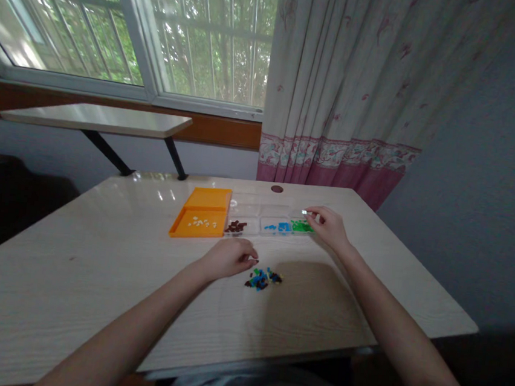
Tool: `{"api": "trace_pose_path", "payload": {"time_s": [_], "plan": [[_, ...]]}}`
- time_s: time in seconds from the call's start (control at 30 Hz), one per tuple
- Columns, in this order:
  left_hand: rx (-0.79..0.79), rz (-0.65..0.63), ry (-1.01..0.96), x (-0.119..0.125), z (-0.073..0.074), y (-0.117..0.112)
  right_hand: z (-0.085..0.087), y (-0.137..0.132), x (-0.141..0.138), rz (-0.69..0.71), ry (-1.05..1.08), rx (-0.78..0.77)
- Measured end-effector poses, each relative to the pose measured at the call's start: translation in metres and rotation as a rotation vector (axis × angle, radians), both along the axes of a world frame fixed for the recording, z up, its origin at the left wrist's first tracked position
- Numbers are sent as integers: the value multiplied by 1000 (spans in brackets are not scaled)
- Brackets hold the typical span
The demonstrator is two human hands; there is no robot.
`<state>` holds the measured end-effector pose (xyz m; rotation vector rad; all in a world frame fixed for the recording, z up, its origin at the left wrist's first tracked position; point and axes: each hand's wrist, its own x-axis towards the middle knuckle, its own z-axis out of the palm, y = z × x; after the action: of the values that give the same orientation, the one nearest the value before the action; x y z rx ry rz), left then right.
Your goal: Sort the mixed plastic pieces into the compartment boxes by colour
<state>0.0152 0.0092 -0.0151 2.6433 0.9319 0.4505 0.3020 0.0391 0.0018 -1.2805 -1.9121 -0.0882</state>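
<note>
My left hand [232, 257] is closed in a pinch just above a mixed pile of small building bricks [259, 279] in blue, green, dark brown and pale colours. A tiny dark piece shows at its fingertips. Over the right end of the clear compartment tray [250, 227], my right hand [329, 226] pinches its thumb and forefinger together. Something small and whitish glints there, too small to name. Below that hand, green bricks [300, 225] fill one compartment. Blue bricks [281, 227] lie in the compartment beside them, and dark brown bricks [236, 227] in one at the left.
An orange tray [209, 198] with scattered white bricks [202, 222] adjoins the clear tray on the left. A raised shelf [110, 119] on black legs stands at the back left of the wooden table [96, 262]. Behind are a window and a curtain [322, 90].
</note>
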Motion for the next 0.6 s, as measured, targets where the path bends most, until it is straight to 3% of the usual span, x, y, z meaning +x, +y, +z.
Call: {"api": "trace_pose_path", "payload": {"time_s": [0.13, 0.27, 0.37, 0.47, 0.6], "plan": [[-21, 0, 29, 1, -1, 1, -8, 8, 8, -36, -149, -167], [-99, 62, -59, 4, -3, 1, -12, 4, -2, -10, -188, -233], [-177, 112, -199, 8, -3, -1, -13, -9, -26, 117, -177, -238], [-232, 132, -291, 10, -2, -3, -17, -25, -55, 329, -212, -288], [-214, 119, -306, 11, -2, -4, -23, -40, -75, 441, -200, -286]]}}
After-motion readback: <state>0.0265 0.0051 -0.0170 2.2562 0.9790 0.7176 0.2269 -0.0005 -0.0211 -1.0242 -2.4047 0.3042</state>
